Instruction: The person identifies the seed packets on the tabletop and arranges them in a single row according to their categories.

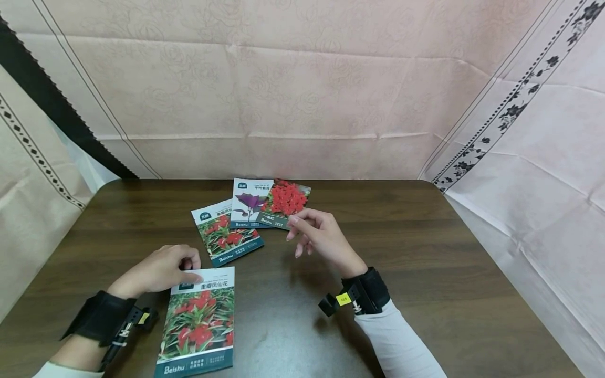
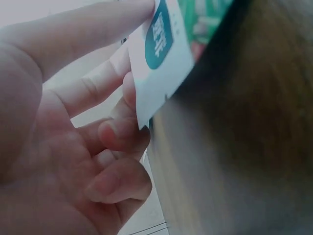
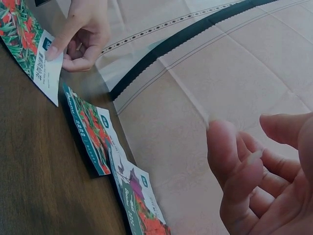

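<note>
My left hand [image 1: 160,268] pinches the top edge of a seed packet [image 1: 196,325] with red flowers and a teal lower band, near the table's front left. In the left wrist view the thumb lies on the packet's white corner [image 2: 164,73], with fingers behind it. My right hand [image 1: 321,236] hovers by a packet with a red flower cluster [image 1: 285,198] and grips nothing; the right wrist view shows its thumb and fingertips [image 3: 222,147] apart. That packet overlaps one with a purple flower [image 1: 247,202]. Left of these lies another red-flowered packet [image 1: 227,236], partly under the purple one.
The packets lie on a dark wooden table [image 1: 425,294]. Behind it hangs a pale patterned cloth [image 1: 293,94] that meets the table's far edge. A black strip [image 1: 56,94] crosses the cloth at the left.
</note>
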`<state>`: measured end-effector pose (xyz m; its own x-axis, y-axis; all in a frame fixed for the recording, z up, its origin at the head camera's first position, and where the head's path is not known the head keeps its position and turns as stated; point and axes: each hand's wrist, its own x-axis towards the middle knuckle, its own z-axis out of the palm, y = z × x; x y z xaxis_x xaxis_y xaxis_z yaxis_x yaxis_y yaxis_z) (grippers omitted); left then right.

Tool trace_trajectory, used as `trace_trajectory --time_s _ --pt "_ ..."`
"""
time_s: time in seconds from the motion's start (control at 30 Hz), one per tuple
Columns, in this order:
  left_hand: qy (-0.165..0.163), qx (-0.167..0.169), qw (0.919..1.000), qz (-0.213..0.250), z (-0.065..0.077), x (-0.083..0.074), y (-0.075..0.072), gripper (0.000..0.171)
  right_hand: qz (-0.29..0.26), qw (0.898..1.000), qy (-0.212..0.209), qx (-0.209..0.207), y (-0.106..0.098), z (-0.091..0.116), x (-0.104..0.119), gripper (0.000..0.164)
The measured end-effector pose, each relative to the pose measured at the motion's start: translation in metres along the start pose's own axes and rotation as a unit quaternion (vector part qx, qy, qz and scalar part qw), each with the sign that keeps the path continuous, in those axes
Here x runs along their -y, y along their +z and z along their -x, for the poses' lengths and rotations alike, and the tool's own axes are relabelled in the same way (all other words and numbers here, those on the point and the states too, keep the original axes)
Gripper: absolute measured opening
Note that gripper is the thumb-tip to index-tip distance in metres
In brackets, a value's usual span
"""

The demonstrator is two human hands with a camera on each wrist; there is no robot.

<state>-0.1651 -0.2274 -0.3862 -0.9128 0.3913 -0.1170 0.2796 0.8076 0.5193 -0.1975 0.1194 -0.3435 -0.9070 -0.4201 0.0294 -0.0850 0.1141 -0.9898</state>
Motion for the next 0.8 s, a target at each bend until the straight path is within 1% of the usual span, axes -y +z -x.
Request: trace_trajectory --time_s 0.27,0.57,0.8 --pt "0.001 -0.023 0.9997 -0.009 -0.0009 0.0008 0.0038 0.020 0.002 1.000 -0.002 0.000 -0.0004 -0.0001 -0.0005 0.024" --pt "0.003 -0.026 0.9996 -0.010 -0.0027 0.0005 0.0052 0.017 0.012 1.000 0.007 -0.004 0.0009 0.0014 0.0026 0.025" --pt "0.000 -0.031 0.9995 -0.002 -0.0023 0.0001 0.0063 0.022 0.009 1.000 0.007 -0.003 0.0018 0.0015 0.0025 0.025"
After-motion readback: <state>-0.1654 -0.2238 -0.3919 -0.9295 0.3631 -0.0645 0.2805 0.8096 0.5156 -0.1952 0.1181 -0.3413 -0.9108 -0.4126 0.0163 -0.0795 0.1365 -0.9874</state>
